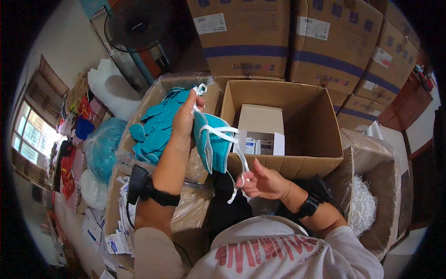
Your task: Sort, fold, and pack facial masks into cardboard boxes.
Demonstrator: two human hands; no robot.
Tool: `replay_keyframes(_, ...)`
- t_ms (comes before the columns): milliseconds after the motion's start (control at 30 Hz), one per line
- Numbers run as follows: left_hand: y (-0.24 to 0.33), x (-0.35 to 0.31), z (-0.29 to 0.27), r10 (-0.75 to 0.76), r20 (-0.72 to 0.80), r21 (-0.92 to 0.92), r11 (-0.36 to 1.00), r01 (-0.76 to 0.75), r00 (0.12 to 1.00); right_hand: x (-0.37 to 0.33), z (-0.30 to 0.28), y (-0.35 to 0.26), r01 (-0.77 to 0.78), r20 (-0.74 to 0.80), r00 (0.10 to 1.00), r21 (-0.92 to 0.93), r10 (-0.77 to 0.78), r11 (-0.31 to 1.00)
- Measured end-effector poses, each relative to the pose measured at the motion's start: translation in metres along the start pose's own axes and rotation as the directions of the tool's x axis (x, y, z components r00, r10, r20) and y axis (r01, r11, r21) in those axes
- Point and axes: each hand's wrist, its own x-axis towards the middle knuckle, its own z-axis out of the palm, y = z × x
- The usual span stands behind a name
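A teal padded fabric piece [222,156], folded or cupped with pale edging, hangs between my hands in front of the open carton. White elastic straps [218,131] cross its upper part and trail down to the right. My left hand [186,114] is closed on the upper end of the white strap, with a bunched bit of it standing above the fingers. Lower right, my right hand [265,182] pinches the other end of the strap between thumb and fingers. A loose strap end dangles below it.
A plastic-lined carton with many similar teal pieces [160,121] stands left. Ahead is an open cardboard carton [283,162] holding a white box [261,118] with small packets. Right, another carton holds tangled white straps [364,204]. Stacked cartons [246,37] and a fan [132,25] stand behind.
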Motion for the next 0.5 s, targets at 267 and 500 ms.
replay_keyframes(267,0.005,-0.004,-0.006,0.041,0.002,0.032,0.999,-0.041,0.999,-0.007,-0.018,-0.011,-0.005,-0.276,0.953,-0.434,-0.128,0.901)
replay_keyframes(500,0.021,-0.009,-0.001,0.047,0.070,0.087,0.995,-0.053,0.996,0.008,-0.001,-0.035,0.092,-0.385,0.886,-0.402,-0.260,0.911)
